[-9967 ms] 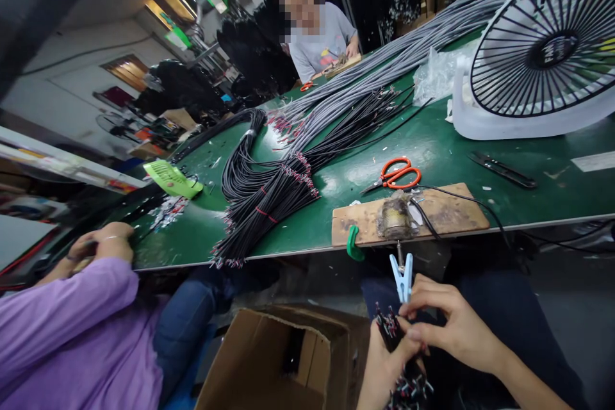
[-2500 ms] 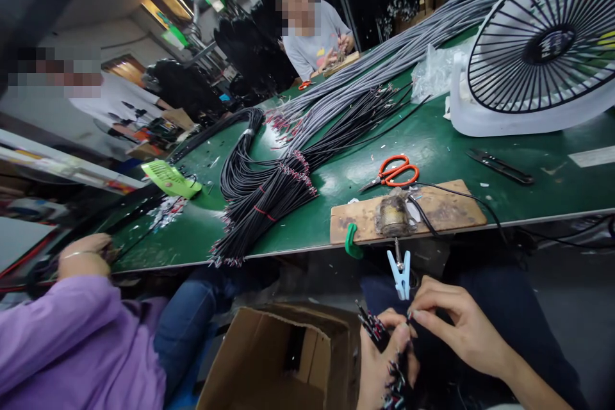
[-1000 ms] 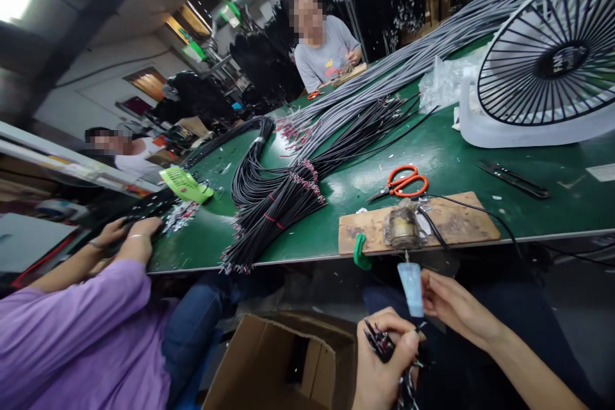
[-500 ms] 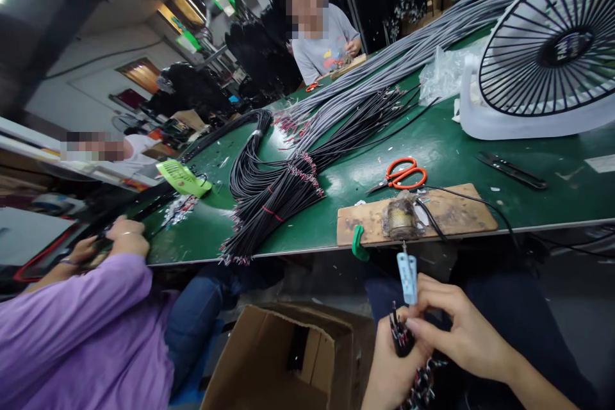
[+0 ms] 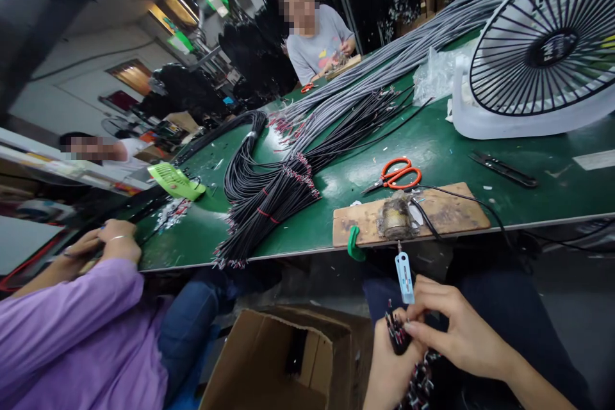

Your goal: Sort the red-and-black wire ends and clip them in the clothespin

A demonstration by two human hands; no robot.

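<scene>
The left hand (image 5: 390,368) curls round black cables (image 5: 396,337); the right hand (image 5: 454,330) nearly closes beside their tips (its catch unclear)

Left hand (image 5: 390,362): closed round a bundle of thin black cables with red and white wire ends (image 5: 398,337). Right hand (image 5: 444,327): thumb and fingertips drawn together at the wire ends; from here I cannot make out whether one is pinched. Just above them, a light-blue plastic clothespin (image 5: 404,277) at the metal shaft of a grimy cylindrical motor (image 5: 396,218), mounted on a stained wooden board (image 5: 461,208) at the green table's (image 5: 432,147) near edge. Behind the board, orange-handled scissors (image 5: 396,174). Further left, black cables tied with red bands (image 5: 259,205). Below the table, an open brown cardboard box (image 5: 250,365). Far left, a co-worker's purple sleeve (image 5: 81,307).
</scene>
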